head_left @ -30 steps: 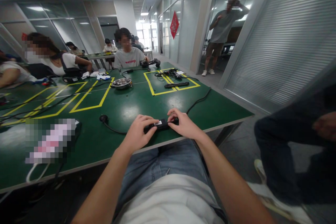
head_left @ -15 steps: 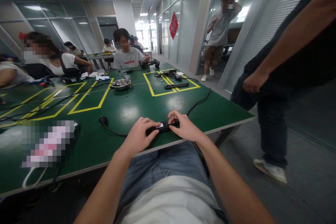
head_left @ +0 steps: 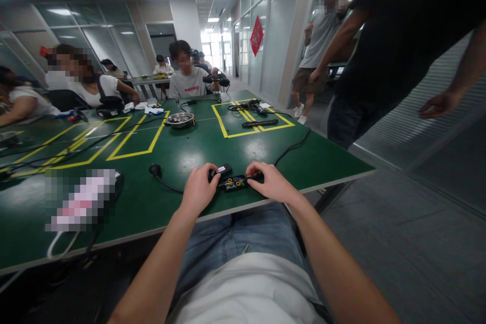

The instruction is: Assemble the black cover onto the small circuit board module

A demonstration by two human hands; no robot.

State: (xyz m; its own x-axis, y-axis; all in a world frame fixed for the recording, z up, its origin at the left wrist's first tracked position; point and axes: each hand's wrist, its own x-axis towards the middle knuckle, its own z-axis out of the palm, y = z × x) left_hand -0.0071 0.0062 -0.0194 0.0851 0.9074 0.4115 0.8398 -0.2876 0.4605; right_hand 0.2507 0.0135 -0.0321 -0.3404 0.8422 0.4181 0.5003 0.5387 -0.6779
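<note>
At the table's near edge lies the black lower half of a power adapter, its circuit board [head_left: 234,183] exposed with coils and small parts. My left hand [head_left: 200,186] is closed on the adapter's black cover [head_left: 225,168], which carries a white label and is raised just behind the board. My right hand [head_left: 270,182] pinches the black cord where it enters the adapter's right end; its fingertips partly hide that spot. From there the cord [head_left: 291,148] runs back to the right. Another cord leads left to a black plug [head_left: 154,169] lying on the table.
The green table [head_left: 182,149] bears yellow tape outlines. A metal bowl [head_left: 180,120], a black bar-shaped part [head_left: 260,123] and tangled cables [head_left: 246,106] lie farther back. To the left is a blurred pinkish object [head_left: 83,200]. A person [head_left: 402,45] stands close by on the right; others sit beyond.
The adapter's cover has come off and moved back with my left hand, exposing the board. My right hand stays at the cord. The person on the right has shifted position.
</note>
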